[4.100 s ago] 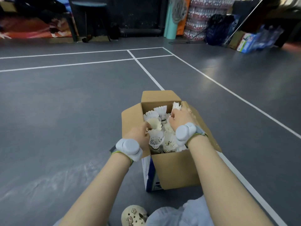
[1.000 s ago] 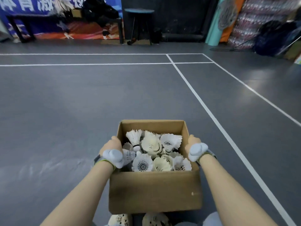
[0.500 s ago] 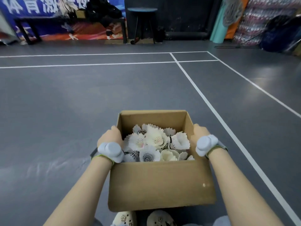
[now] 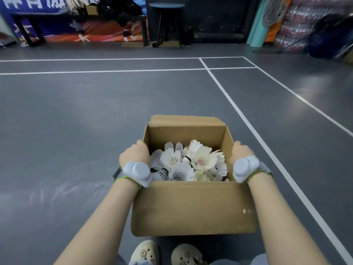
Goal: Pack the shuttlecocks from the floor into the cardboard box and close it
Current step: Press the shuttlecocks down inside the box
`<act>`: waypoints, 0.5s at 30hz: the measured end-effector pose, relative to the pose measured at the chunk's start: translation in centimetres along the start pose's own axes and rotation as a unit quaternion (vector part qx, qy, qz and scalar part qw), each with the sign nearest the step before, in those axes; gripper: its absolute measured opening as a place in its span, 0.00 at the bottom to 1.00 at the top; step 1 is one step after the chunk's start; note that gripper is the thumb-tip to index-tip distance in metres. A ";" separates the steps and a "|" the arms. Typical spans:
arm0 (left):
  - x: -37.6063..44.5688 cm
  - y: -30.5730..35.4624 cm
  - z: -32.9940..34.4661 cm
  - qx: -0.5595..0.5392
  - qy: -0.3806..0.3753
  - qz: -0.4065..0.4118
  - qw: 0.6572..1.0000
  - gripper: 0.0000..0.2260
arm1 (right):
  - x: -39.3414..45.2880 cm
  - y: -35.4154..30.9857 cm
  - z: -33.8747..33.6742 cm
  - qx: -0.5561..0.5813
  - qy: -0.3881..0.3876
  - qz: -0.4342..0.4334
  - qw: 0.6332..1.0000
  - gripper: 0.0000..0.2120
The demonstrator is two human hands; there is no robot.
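An open cardboard box (image 4: 193,207) fills the lower middle of the head view, held above my shoes. Several white feather shuttlecocks (image 4: 189,161) lie heaped inside it, below the rim. My left hand (image 4: 134,154) grips the box's left wall at the rim. On the opposite wall, my right hand (image 4: 239,153) holds the rim the same way. The fingers of both hands are hidden behind the walls. The far flap (image 4: 187,119) is folded back outward. No shuttlecock shows on the floor.
Grey court floor (image 4: 76,131) with white lines (image 4: 248,123) stretches ahead. A stool (image 4: 167,23), a bench with bags (image 4: 76,18) and stacked bottle packs (image 4: 305,20) stand along the far wall. My two pale shoes (image 4: 168,254) are right under the box.
Four seconds ago both hands were among the shuttlecocks in the box on the floor. They now hold its sides, and the box has come up closer to me; the shuttlecocks have shifted.
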State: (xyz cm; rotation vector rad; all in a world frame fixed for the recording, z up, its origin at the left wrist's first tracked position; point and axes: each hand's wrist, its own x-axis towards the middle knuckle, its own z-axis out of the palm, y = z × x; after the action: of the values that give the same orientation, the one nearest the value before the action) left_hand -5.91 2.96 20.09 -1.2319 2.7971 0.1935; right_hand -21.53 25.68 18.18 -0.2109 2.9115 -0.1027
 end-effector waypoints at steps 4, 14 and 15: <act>-0.4 -0.1 1.9 -0.005 -0.100 -0.035 0.994 0.11 | -0.4 -0.8 3.6 -0.017 -0.067 0.014 0.998 0.21; -0.5 -4.2 1.8 0.013 -0.123 0.071 0.990 0.25 | -0.1 2.2 4.0 0.038 -0.048 -0.041 0.997 0.22; -0.5 -4.7 1.9 -0.001 -0.125 0.056 0.991 0.25 | -0.3 2.4 3.8 0.042 -0.048 -0.032 0.997 0.22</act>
State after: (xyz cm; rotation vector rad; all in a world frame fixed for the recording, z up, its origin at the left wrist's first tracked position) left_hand -2.10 0.44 17.91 -0.9739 2.6494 0.3324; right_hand -20.74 27.86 14.33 -0.2860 2.7989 -0.2177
